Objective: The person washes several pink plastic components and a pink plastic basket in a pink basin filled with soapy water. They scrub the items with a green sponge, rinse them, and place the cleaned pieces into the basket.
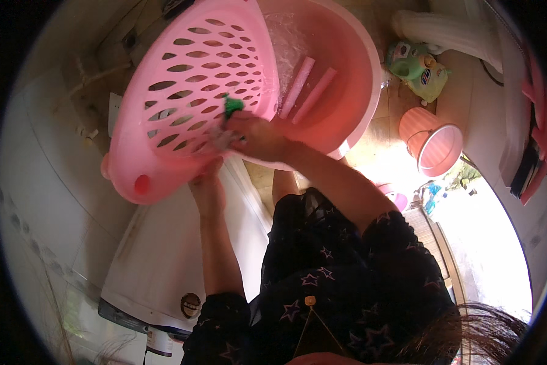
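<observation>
A pink plastic laundry basket (pixel 177 109) with rows of oval holes is tilted on its side at the edge of a large pink tub (pixel 371 73). My left hand (pixel 208 175) grips the basket's lower rim from below. In my right hand (pixel 255 137) is a small green scrubber (pixel 233 106), blurred, with some greyish stuff, perhaps suds, by the fingers. This hand is at the perforated wall of the basket; whether it touches is hard to tell. Water (pixel 287 41) splashes in the tub. Two pink bars (pixel 297 86) (pixel 315 95) lie inside it, side by side.
A white appliance lid (pixel 164 264) extends below the basket. On the tiled floor at right stand a green detergent jug (pixel 403 61), a yellow-green detergent bag (pixel 428 82) and an orange-pink bucket (pixel 431 141), tipped towards me. Pink cloth (pixel 540 123) hangs at far right.
</observation>
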A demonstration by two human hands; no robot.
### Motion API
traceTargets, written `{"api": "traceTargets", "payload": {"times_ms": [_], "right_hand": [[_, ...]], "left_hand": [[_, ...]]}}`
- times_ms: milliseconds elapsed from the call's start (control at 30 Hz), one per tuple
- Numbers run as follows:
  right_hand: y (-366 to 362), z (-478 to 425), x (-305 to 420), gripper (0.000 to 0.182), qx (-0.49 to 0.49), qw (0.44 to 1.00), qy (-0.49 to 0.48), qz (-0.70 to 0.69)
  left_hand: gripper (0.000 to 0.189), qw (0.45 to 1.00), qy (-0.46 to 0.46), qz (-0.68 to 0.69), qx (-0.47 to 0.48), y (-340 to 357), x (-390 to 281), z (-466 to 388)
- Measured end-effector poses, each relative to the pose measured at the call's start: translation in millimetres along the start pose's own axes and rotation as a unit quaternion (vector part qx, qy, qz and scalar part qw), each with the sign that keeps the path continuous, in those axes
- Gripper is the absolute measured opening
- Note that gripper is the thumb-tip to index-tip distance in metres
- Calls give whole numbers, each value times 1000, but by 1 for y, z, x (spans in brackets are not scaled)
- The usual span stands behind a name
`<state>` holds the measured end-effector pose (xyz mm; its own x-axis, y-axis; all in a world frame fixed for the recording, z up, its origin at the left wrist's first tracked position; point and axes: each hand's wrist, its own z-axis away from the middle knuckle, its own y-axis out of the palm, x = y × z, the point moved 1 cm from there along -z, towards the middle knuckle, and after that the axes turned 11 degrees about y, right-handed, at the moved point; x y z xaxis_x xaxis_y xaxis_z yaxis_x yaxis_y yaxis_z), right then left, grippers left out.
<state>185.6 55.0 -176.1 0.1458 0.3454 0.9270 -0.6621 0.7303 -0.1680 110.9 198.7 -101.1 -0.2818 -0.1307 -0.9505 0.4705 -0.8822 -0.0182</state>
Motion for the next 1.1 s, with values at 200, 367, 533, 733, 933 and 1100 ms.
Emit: {"api": "traceTargets", "payload": {"times_ms": [200, 367, 533, 733, 933, 1100], "right_hand": [[-65, -13, -95, 29, -44, 942, 245, 224], [-97, -18, -139, 26, -190, 895, 241, 323], [-46, -18, -118, 23, 8, 948, 184, 259], [-17, -3, 31, 29, -126, 991, -25, -31], [-49, -19, -82, 20, -124, 977, 108, 134], [-98, 10, -105, 25, -168, 931, 297, 129]], "left_hand": [[49, 999, -1, 3, -50, 15, -13, -5], [50, 998, 21, -22, -49, 22, -9, -7], [47, 998, 20, -40, -38, 20, -10, -9], [46, 994, -11, -106, -31, 21, -13, -5], [40, 999, 26, -38, -29, 20, -12, -13], [43, 998, 22, -41, -51, 27, -17, -13]]}}
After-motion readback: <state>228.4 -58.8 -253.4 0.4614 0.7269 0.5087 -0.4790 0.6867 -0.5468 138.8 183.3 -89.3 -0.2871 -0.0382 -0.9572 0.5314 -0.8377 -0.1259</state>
